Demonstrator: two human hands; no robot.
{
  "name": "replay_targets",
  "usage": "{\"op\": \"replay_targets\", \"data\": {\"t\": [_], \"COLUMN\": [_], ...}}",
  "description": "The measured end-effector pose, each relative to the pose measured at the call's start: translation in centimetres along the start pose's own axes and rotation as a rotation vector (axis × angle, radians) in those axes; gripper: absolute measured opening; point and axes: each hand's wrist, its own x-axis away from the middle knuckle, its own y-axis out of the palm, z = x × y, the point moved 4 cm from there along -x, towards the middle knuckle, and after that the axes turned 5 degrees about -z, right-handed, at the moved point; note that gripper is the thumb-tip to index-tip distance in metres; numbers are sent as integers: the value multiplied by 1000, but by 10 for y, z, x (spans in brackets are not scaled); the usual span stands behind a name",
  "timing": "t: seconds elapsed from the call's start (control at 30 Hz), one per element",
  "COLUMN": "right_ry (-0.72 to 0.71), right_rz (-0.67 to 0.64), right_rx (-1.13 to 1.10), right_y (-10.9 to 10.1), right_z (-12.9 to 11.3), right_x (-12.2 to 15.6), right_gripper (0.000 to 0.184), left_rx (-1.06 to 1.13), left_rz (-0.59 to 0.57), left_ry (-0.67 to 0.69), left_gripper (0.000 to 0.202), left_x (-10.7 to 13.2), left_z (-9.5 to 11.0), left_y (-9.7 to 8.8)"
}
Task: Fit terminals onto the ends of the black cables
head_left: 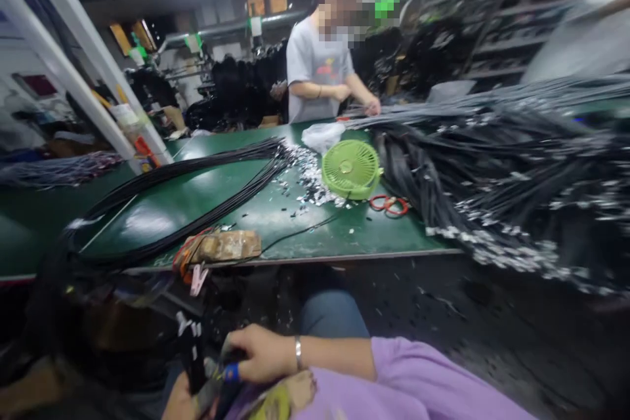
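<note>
At the lower left of the head view, my left hand (178, 400) is closed around a bundle of black cables (195, 364) with white ends pointing up. My right hand (268, 353), with a silver bracelet at the wrist, is beside it, its fingers bent around a small blue object (231, 373) whose kind I cannot make out. Greyish coverings show on the fingertips near the bundle. Both hands are low over my lap, in front of the green table (275, 243). Motion blur hides the exact contact between the fingers and cables.
A green fan (351, 169), red-handled scissors (388, 204) and white scraps (315, 177) lie on the table. Black cables loop along its left (197, 167) and pile at right (492, 190). A wooden block (229, 246) and pink clip (198, 280) are at the front edge. A co-worker (319, 72) stands opposite.
</note>
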Motion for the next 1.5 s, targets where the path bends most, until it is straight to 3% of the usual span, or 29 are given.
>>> {"op": "replay_targets", "data": {"t": [0.17, 0.3, 0.4, 0.5, 0.57, 0.63, 0.73, 0.8, 0.83, 0.93, 1.07, 1.17, 1.33, 1.5], "right_ry": [-91, -64, -36, 23, 65, 91, 81, 46, 28, 75, 361, 369, 318, 295], "right_rz": [-45, -82, -117, -275, -310, -214, -33, 19, 24, 35, 85, 13, -28, -45], "right_rx": [346, 371, -79, -736, -935, -796, -157, 169, 213, -92, -643, -754, -805, -715], "right_y": [-15, -27, -26, -10, -4, -10, -28, -36, -37, -38, -43, -49, -47, -31], "right_z": [-25, -32, -34, -31, -28, -25, -26, -27, -25, -6, 18, -4, -48, -47], "right_x": [35, 48, 51, 54, 54, 53, 54, 58, 61, 66, 65, 59, 52, 43], "right_gripper": [14, 13, 7, 32, 39, 34, 16, 11, 10, 9, 35, 45, 51, 49], "left_rx": [5, 76, 143, 223, 221, 175, 84, 55, 63, 168, 366, 414, 379, 356], "left_rz": [-107, -49, -102, -243, -280, -221, -79, -68, -90, -172, -109, -57, -133, -176], "left_ry": [6, 2, 2, -9, -22, -35, -40, -31, -28, -27, 9, 1, -12, -12], "left_gripper": [42, 41, 45, 51, 52, 49, 43, 41, 42, 48, 52, 53, 54, 58], "left_x": [31, 43, 45, 45, 45, 44, 46, 49, 50, 53, 54, 53, 51, 53], "left_z": [31, 47, 55, 58, 58, 58, 61, 64, 65, 66, 65, 64, 69, 73], "left_y": [32, 46, 53, 59, 61, 60, 60, 63, 65, 68, 56, 49, 54, 60]}}
